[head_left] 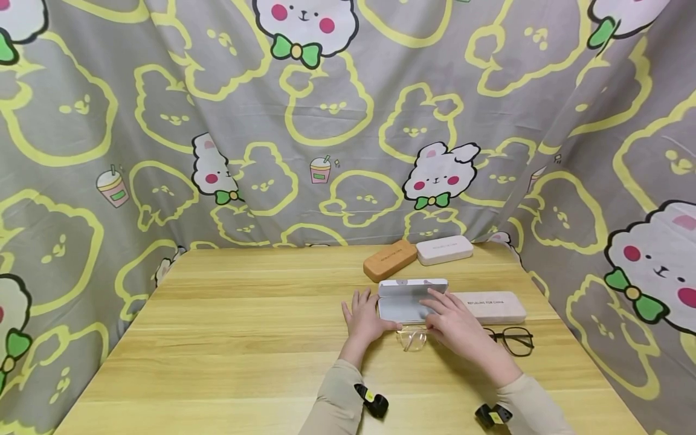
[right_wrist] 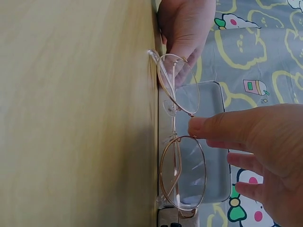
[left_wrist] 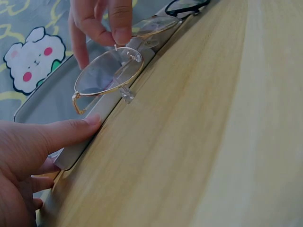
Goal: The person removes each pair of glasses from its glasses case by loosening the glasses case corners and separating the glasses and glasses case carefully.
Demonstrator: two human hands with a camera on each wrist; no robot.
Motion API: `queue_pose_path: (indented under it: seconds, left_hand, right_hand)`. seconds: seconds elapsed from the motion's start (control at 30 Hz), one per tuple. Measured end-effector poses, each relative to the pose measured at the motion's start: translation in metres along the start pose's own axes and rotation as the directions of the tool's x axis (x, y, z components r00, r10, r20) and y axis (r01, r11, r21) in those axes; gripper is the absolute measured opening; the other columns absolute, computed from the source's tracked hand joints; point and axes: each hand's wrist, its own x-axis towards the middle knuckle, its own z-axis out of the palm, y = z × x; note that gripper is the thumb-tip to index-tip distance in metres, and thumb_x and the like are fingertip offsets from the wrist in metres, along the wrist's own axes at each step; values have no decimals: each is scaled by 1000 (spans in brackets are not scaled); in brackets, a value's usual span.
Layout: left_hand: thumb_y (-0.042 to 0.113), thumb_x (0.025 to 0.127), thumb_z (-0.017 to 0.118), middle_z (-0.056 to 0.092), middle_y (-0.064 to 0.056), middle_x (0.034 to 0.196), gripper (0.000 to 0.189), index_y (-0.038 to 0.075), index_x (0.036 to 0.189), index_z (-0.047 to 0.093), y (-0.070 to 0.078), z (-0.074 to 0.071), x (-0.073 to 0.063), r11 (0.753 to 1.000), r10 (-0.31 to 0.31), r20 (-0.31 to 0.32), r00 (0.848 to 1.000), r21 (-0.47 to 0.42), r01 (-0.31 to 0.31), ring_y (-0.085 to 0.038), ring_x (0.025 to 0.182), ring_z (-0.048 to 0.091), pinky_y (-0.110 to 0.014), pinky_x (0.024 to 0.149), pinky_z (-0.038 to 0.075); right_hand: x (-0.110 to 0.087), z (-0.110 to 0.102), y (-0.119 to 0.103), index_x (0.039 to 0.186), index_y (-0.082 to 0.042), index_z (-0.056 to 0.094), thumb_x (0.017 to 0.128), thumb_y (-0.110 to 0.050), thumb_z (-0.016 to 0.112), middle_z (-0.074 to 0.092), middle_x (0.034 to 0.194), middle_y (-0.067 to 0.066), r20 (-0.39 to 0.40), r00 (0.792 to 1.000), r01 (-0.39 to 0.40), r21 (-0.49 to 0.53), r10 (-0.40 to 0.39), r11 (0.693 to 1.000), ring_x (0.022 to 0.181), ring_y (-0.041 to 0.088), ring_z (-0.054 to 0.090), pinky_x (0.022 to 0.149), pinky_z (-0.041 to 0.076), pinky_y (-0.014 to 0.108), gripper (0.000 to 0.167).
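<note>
Nearest you, light sleeves (head_left: 339,396) run up to both hands, each forearm with a black strap-on device (head_left: 372,402) by it. Your right hand (head_left: 462,335) pinches the gold-rimmed glasses (head_left: 411,339) at the bridge, thumb and a fingertip closed on it, the other fingers spread loosely past the frame. The glasses' arms appear folded behind the lenses; whether the lower rim touches the table (head_left: 244,368), you cannot tell from here.

The relation that counts: the glasses sit just on your side of the open case (head_left: 402,311), by its near wall, so its hollow lies directly beyond them. Their long axis runs left to right, roughly in line with the case's long side, and the right hand is the one that has them.

Your left hand (head_left: 367,319) is at the case's left end, thumb straight along the near wall, fingers spread, none of them on the glasses. To the right, the dark-framed glasses (head_left: 518,342) lie partly behind your right hand, and beyond them a long white case (head_left: 497,307). Behind the raised lid (head_left: 405,289) sit a brown case (head_left: 390,261), angled, and a smaller white case (head_left: 444,250), before the patterned curtain (head_left: 331,127).
</note>
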Motion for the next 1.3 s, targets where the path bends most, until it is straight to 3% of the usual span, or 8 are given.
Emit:
queue_pose_path:
  seconds: [1.3]
  left_hand:
    - [51, 61, 88, 44, -12, 151, 88, 11, 134, 58, 1, -2, -2, 1000, 8, 2, 1000, -6, -8, -39, 147, 25, -69, 116, 8]
  right_hand:
    - [-2, 8, 0, 68, -18, 66, 66, -13, 86, 69, 118, 13, 31, 999, -23, -19, 24, 1000, 124, 42, 55, 102, 43, 62, 21]
